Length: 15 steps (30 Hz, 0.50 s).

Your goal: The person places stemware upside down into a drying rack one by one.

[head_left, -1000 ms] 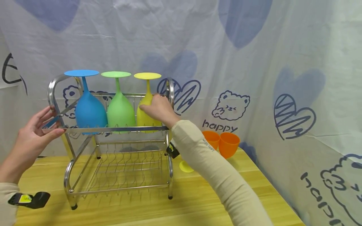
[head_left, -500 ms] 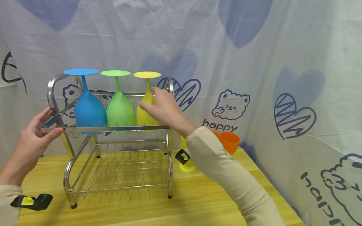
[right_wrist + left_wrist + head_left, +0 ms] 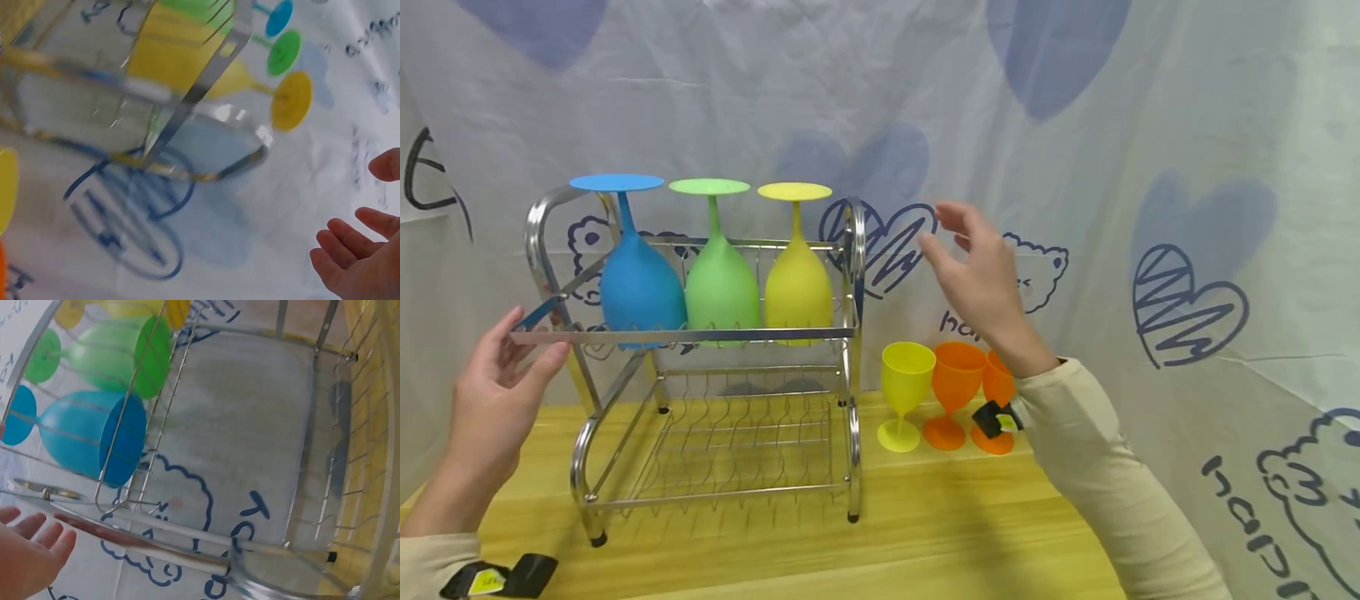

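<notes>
Three upside-down wine glasses stand in a row on the rack's upper tier in the head view: a blue one [image 3: 642, 287], a green one [image 3: 722, 287] and a yellow one [image 3: 799, 287]. My left hand [image 3: 497, 392] is at the upper tier's left front corner, thumb tip right at the front bar. In the left wrist view its relaxed fingers [image 3: 37, 537] lie beside the metal rail. My right hand [image 3: 981, 267] is raised right of the rack, fingers spread and holding nothing. The right wrist view shows the same hand [image 3: 362, 250] apart from the yellow glass [image 3: 181, 56].
The two-tier metal dish rack [image 3: 715, 500] stands on the wooden table [image 3: 775, 558]. Right of it stand a yellow goblet [image 3: 907, 379] and two orange goblets [image 3: 958, 371], upright; my right forearm partly hides one. A patterned curtain [image 3: 880, 75] hangs behind.
My right hand has let go of the upside-down yellow glass and moved right, away from the rack. My left hand's fingers have slipped slightly lower at the corner. The glasses stay in place.
</notes>
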### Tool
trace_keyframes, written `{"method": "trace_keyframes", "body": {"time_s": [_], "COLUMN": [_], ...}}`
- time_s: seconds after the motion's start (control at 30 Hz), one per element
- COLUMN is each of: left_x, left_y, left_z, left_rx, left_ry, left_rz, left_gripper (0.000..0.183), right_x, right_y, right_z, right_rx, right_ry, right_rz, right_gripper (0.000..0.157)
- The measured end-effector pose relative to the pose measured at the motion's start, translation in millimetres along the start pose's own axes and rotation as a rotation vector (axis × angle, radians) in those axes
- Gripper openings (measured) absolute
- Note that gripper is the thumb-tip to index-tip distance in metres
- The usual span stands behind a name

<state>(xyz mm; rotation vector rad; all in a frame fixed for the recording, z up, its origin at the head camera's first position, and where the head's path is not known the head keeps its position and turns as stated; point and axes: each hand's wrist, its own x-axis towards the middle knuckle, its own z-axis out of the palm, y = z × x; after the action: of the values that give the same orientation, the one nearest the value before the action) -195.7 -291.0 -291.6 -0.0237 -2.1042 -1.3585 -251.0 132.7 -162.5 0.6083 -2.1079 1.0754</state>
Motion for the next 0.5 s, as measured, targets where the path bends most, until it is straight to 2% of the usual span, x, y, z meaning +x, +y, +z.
{"method": "trace_keyframes", "body": {"time_s": [0.1, 0.3, 0.5], "left_x": [-9.5, -27.5, -37.8], "left_y": [-2.4, -9.6, -12.9], "left_z": [4.2, 9.6, 16.2], "left_rx": [-0.011, -0.025, 0.010], "left_ry": [0.021, -0.044, -0.091], "left_rz": [-0.007, 0.018, 0.056], "left_gripper": [0.068, 0.066, 0.064], "right_x": [-5, -22, -39], "right_y": [30, 87, 125], "right_z": [-11.5, -27.8, -38.7], "right_rx": [-0.039, -0.100, -0.129], "right_ry": [0.013, 0.000, -0.060], "right_rz": [0.095, 0.241, 0.358], "right_gripper": [0.042, 0.050, 0.062]}}
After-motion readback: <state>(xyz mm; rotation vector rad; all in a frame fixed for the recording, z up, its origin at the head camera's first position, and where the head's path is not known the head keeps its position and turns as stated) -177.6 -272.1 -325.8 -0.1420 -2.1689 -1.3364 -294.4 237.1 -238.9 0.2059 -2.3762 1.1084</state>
